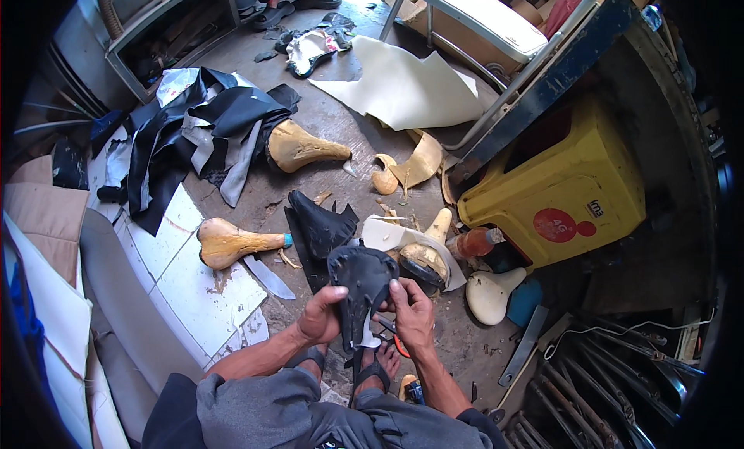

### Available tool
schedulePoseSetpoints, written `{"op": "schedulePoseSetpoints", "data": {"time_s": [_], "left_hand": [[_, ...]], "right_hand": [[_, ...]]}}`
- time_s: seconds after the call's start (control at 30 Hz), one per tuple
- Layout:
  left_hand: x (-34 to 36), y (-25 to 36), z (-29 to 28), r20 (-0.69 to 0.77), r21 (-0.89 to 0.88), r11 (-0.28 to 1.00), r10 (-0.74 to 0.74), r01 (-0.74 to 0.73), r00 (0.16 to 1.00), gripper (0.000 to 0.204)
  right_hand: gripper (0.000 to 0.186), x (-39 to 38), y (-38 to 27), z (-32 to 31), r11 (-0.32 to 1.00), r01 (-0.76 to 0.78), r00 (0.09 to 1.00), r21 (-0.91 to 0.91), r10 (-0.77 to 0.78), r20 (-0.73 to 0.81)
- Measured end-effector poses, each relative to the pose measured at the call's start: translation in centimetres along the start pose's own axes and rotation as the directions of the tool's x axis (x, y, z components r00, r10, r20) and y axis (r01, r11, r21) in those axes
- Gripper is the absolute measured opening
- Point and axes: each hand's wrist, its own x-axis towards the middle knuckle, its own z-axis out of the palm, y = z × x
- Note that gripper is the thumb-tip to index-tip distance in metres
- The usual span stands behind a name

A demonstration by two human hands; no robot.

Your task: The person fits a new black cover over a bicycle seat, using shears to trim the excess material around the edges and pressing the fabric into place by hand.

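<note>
Between my two hands, above my feet, is a black bicycle saddle piece, its wide end away from me and its narrow end toward me. My left hand grips its left edge with the thumb on top. My right hand pinches the right edge. A white strip hangs at the narrow end. Just beyond lies another black saddle. To the left, a yellow foam saddle pad rests on white tiles, beside a knife blade. Orange-handled scissors are partly hidden below my right hand.
Black material scraps and another foam pad lie farther left. A cream sheet spreads at the back. Right are an orange bottle, a pale saddle pad, a tipped yellow stool and several metal tools.
</note>
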Motion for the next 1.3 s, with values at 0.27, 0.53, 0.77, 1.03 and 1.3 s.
{"op": "schedulePoseSetpoints", "data": {"time_s": [0.27,0.53,0.77,1.03,1.3], "left_hand": [[0.9,1.3,-1.3,-0.055,0.02,0.978,0.207,-0.206,0.977,0.058],[1.3,0.3,-1.0,-0.189,0.272,0.864,0.48,-0.424,0.857,0.069],[0.4,2.2,-1.3,-0.274,0.263,0.858,0.504,-0.44,0.819,0.065],[0.5,2.8,-1.3,-0.335,0.275,0.877,0.472,-0.395,0.815,0.059],[0.5,2.7,-0.7,-0.319,0.285,0.878,0.465,-0.384,0.826,0.062]], "right_hand": [[0.033,-1.5,0.6,0.7,0.889,0.031,0.97,-0.457,0.084,0.229],[0.023,-1.8,0.2,1.9,0.83,0.144,0.985,-0.54,-0.064,0.163],[0.026,0.0,5.9,-7.1,0.478,0.176,0.962,-0.86,-0.268,0.047],[0.044,-2.9,14.1,-11.5,0.244,-0.022,0.955,-0.969,-0.282,-0.093],[0.049,-0.3,14.2,-14.5,0.241,-0.101,0.953,-0.965,-0.257,-0.164]]}}
